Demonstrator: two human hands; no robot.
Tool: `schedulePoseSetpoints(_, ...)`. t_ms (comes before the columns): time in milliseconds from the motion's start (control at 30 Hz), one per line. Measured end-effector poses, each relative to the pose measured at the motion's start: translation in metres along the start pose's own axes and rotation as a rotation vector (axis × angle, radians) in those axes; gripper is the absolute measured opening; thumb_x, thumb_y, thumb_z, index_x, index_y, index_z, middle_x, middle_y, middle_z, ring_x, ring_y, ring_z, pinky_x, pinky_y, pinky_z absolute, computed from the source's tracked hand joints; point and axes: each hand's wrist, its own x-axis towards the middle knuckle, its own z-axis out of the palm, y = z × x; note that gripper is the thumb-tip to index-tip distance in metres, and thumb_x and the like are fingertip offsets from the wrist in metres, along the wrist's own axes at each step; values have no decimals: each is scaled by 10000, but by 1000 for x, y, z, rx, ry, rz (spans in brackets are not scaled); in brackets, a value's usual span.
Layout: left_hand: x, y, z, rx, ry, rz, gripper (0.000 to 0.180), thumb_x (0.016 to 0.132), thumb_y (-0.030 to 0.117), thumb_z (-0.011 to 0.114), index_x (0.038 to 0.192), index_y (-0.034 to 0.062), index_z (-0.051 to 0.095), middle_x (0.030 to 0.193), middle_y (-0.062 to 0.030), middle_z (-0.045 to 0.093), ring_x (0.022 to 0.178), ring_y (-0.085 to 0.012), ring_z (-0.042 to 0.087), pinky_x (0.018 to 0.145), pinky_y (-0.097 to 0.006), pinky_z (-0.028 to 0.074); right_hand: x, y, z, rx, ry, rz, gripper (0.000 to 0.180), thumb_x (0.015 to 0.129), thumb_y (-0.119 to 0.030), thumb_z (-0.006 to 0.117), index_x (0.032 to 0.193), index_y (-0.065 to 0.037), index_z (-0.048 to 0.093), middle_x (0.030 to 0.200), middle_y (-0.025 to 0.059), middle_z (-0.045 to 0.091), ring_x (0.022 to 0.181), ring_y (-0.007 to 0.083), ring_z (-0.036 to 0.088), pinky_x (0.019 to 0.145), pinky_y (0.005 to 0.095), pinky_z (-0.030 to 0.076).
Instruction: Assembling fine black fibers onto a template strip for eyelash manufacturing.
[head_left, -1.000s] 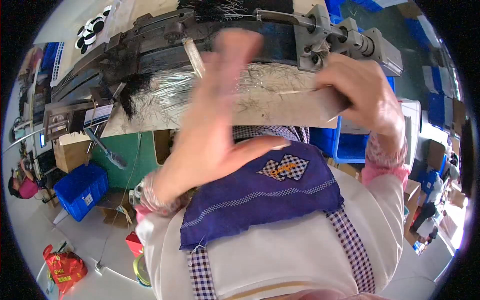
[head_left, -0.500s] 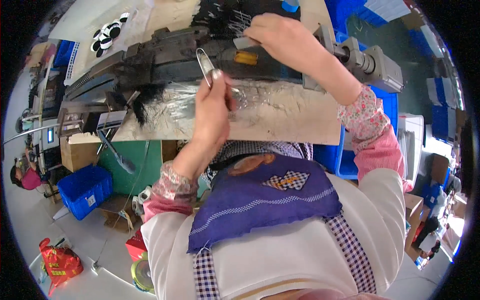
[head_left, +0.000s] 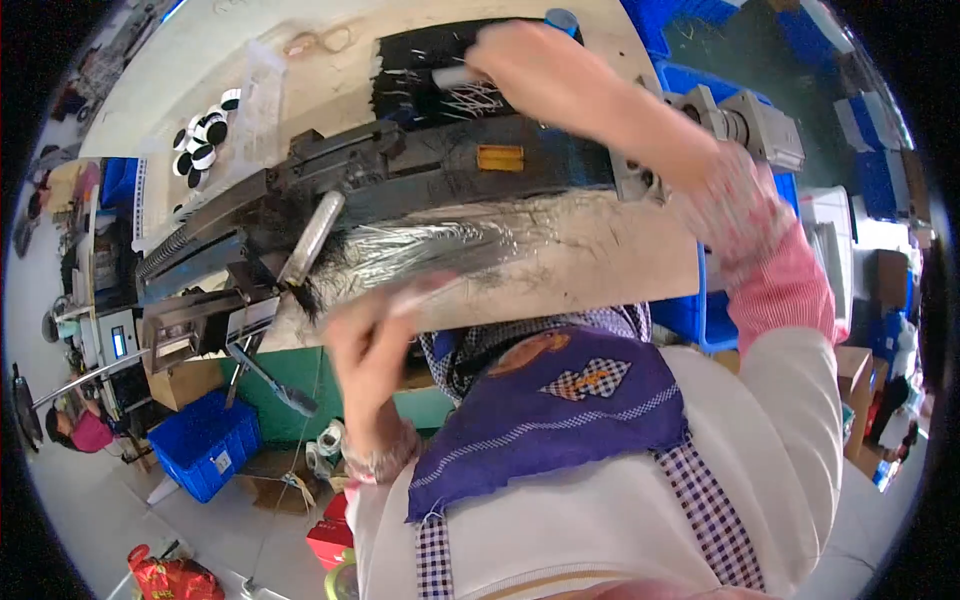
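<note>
My right hand [head_left: 535, 75] is closed on a small pale flat piece [head_left: 455, 77] above a black mat [head_left: 400, 90] at the back. Several thin silvery strips [head_left: 472, 99] lie on that mat. Near the table's front edge my left hand [head_left: 370, 345] is smeared by motion, so whether it holds anything does not show. Beyond it a long, narrow, shiny metal piece [head_left: 312, 238] leans at the dark machine's edge, apart from the hand. A heap of thin silvery strips [head_left: 420, 250] lies on the table to the right of that piece.
A long dark machine bed [head_left: 440, 175] crosses the table, with a yellow block [head_left: 500, 157] on it. Black-and-white round parts [head_left: 205, 140] sit at the far left beside a clear plastic tray [head_left: 262, 105]. A motor [head_left: 760, 130] stands right. Blue bin [head_left: 205, 445] on the floor.
My left hand has drawn down toward the table's front edge; the metal loop it held no longer shows in it. My right hand has shifted a little left and back with the pale piece.
</note>
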Motion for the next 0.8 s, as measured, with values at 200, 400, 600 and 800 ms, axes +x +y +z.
schedulePoseSetpoints(200,113,-35,85,68,-309,-13,264,848,263,595,783,29,697,641,-172,618,560,-275,605,555,-330,461,15,12,-28,195,-150,-16,122,764,-111,611,776,10,611,772,179,602,731,337,607,651,411,483)
schedulePoseSetpoints(400,130,-28,68,873,-121,360,183,784,205,609,705,54,674,698,-125,658,683,-315,664,617,-420,543,-22,1,-23,376,-110,-205,166,813,-164,623,889,-17,610,798,129,600,773,311,600,695,375,470)
schedulePoseSetpoints(600,115,-16,15,1208,110,837,101,704,89,620,786,118,670,866,-26,635,796,-191,598,714,-360,489,-3,-30,-2,519,69,-144,166,820,-136,656,957,-42,651,858,99,660,774,261,628,705,321,494)
schedulePoseSetpoints(800,43,-45,40,108,479,235,255,937,237,546,921,12,667,789,-89,643,654,-190,569,592,-287,445,18,-38,22,548,133,-87,178,790,-147,682,909,-21,642,790,131,637,696,264,609,666,317,486)
